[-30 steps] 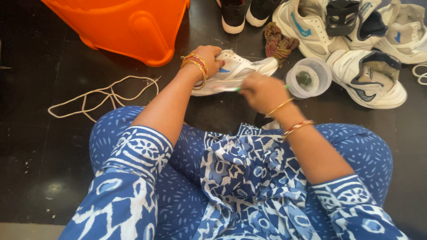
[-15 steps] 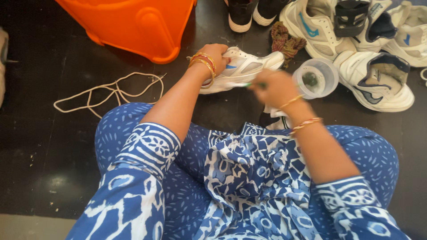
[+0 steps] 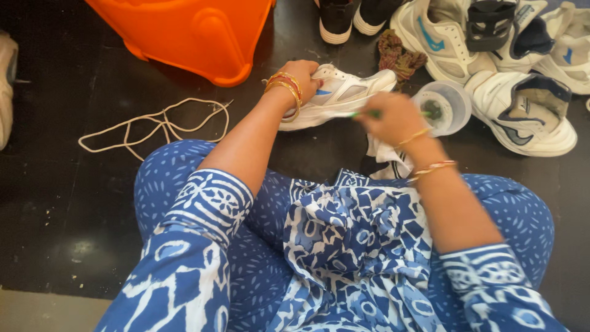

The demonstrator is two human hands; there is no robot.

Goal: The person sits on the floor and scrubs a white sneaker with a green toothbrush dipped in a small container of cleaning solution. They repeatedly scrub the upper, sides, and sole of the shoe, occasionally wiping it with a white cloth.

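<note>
My left hand (image 3: pixel 303 78) grips the heel end of a white sneaker (image 3: pixel 344 95) with a blue mark, holding it on its side on the dark floor. My right hand (image 3: pixel 390 118) is closed around a thin green-handled brush (image 3: pixel 358 114) held against the sneaker's sole edge; the brush's other end pokes out toward a clear plastic cup (image 3: pixel 444 107) with dark liquid just right of the hand. Both wrists wear bangles.
An orange plastic tub (image 3: pixel 190 34) lies at the top left. A loose beige shoelace (image 3: pixel 157 126) lies on the floor. Several white sneakers (image 3: pixel 522 110), black shoes (image 3: pixel 338 18) and a crumpled rag (image 3: pixel 398 58) crowd the top right. A white cloth (image 3: pixel 384 157) rests by my knees.
My right hand with the brush has slid rightward along the sneaker's sole toward the cup. The left hand keeps its hold on the heel.
</note>
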